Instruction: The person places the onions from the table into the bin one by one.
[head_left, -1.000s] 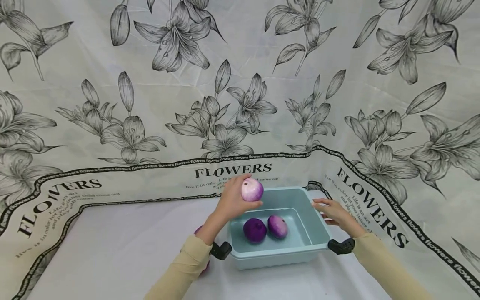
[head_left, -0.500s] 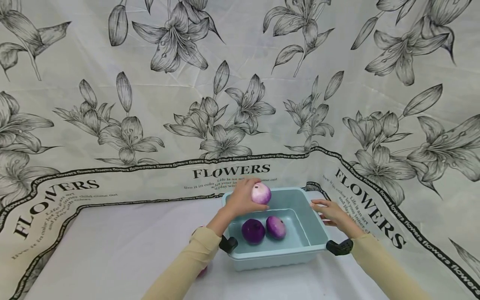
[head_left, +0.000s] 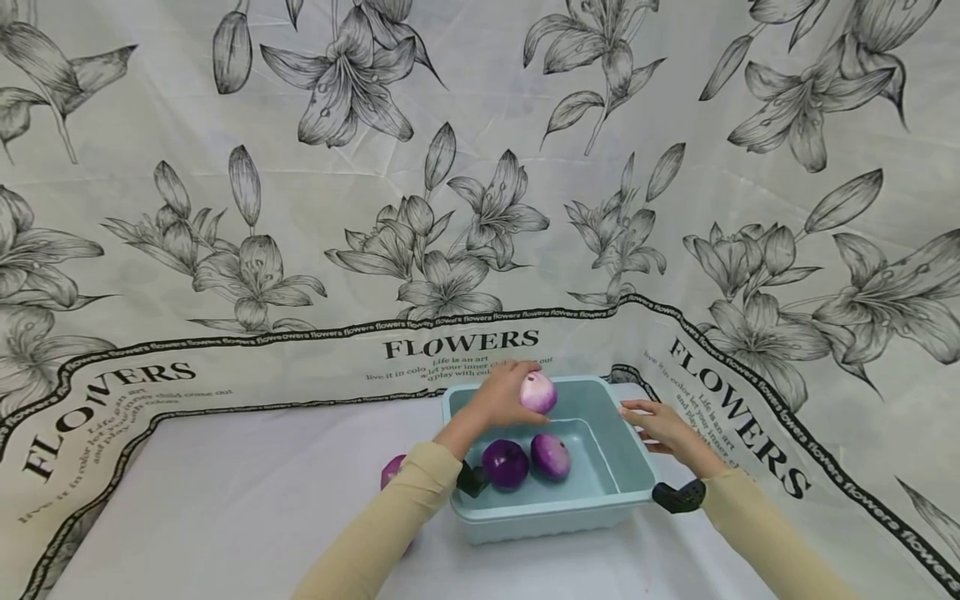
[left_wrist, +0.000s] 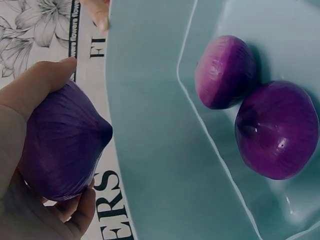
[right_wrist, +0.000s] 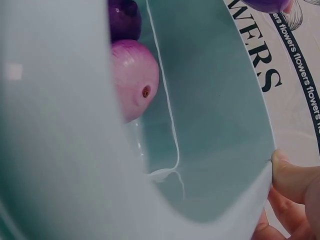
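Note:
My left hand (head_left: 498, 402) grips a purple-and-white onion (head_left: 538, 394) over the back part of a light blue plastic bin (head_left: 551, 512). In the left wrist view, thumb and fingers wrap this onion (left_wrist: 65, 142), whose pointed tip faces the bin. Inside the bin lie two more onions, a dark purple one (head_left: 506, 465) and a paler one (head_left: 551, 457), close together. My right hand (head_left: 666, 429) holds the bin's right rim; the right wrist view has its thumb (right_wrist: 290, 175) on the edge and the fingers below, outside the wall.
Left of the bin, an onion (head_left: 392, 471) on the white tablecloth (head_left: 247, 483) is partly covered by my left sleeve. A bit of purple (head_left: 408, 547) also peeks out lower by the sleeve. Flower-printed cloth (head_left: 360, 208) stands behind and at the right.
My left hand has carried its onion to the right, further over the bin. The right hand stays on the rim, and the two onions inside lie as before.

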